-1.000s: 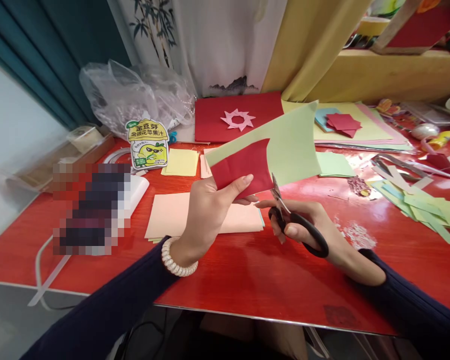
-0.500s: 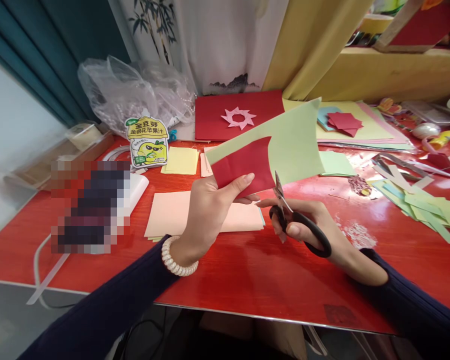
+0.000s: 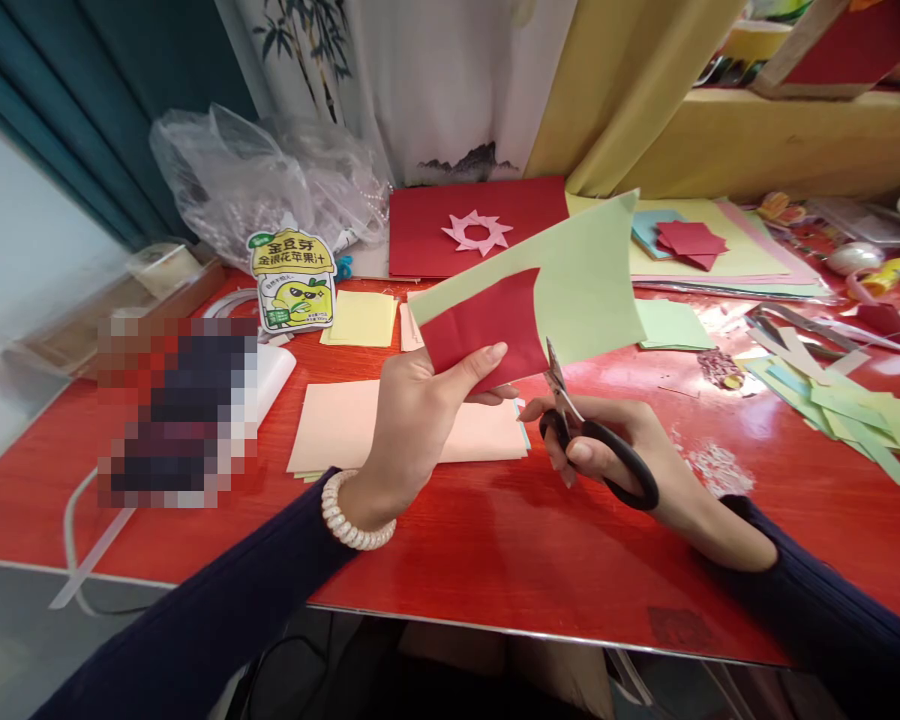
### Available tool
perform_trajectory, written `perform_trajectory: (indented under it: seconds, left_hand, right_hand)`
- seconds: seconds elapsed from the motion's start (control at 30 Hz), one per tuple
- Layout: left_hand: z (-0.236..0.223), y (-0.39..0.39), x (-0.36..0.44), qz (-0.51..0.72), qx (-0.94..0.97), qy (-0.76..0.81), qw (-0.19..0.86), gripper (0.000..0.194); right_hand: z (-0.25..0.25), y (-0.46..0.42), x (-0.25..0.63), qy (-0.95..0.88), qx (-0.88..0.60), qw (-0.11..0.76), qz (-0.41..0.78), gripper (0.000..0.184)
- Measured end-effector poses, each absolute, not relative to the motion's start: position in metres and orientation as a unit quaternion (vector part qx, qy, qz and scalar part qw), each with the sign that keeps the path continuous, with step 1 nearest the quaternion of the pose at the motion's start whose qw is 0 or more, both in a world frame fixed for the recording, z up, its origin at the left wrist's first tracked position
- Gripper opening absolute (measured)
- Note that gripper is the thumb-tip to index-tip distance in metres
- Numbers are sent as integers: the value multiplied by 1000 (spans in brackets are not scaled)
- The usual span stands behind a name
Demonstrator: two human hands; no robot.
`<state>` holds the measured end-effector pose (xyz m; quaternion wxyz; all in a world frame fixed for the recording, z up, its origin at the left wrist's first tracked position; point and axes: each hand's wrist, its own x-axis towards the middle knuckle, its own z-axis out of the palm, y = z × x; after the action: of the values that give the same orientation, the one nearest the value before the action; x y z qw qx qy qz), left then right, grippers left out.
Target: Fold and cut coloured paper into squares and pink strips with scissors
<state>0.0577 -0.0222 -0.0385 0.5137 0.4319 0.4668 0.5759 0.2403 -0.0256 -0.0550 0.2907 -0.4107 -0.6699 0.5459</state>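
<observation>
My left hand point(image 3: 427, 420) pinches a red paper piece point(image 3: 487, 325) laid over a larger light green sheet point(image 3: 589, 275), thumb on top and fingers beneath. Both papers are held up above the table at a tilt. In my right hand point(image 3: 615, 435) is a pair of scissors point(image 3: 562, 395) with black handles. Its blades point up at the lower edge of the green sheet, close beside the red piece's right edge. Folded peach paper point(image 3: 337, 425) lies on the table behind my left hand.
A red table point(image 3: 495, 560) carries yellow squares point(image 3: 360, 318), green squares point(image 3: 675, 325) and a pink paper ring point(image 3: 476, 232) on red card. Green offcuts point(image 3: 840, 405) and a second pair of scissors lie right. A juice pouch point(image 3: 296, 280) and white device point(image 3: 274, 375) stand left.
The papers have shifted very slightly left in view, and the scissor blades look a little closer together. Both hands keep their hold.
</observation>
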Motion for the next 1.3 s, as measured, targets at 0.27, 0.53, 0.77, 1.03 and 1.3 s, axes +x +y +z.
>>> perform_trajectory:
  seconds: [0.27, 0.53, 0.77, 1.03, 1.3]
  left_hand:
    - [-40, -22, 57, 585, 437, 453, 510, 19]
    - [-38, -22, 55, 574, 433, 458, 523, 18]
    - [-37, -22, 55, 573, 432, 456, 526, 20]
    - [-40, -22, 55, 564, 440, 436, 546, 19]
    - [-43, -23, 55, 556, 426, 420, 577, 13]
  right_hand:
    - [-56, -27, 239, -675, -408, 310, 531, 32]
    - [-58, -31, 236, -665, -412, 324, 533, 29]
    - [-59, -33, 233, -637, -440, 336, 536, 28]
    - [-56, -34, 233, -638, -444, 340, 530, 25]
    - [-61, -31, 230, -613, -457, 346, 544, 29]
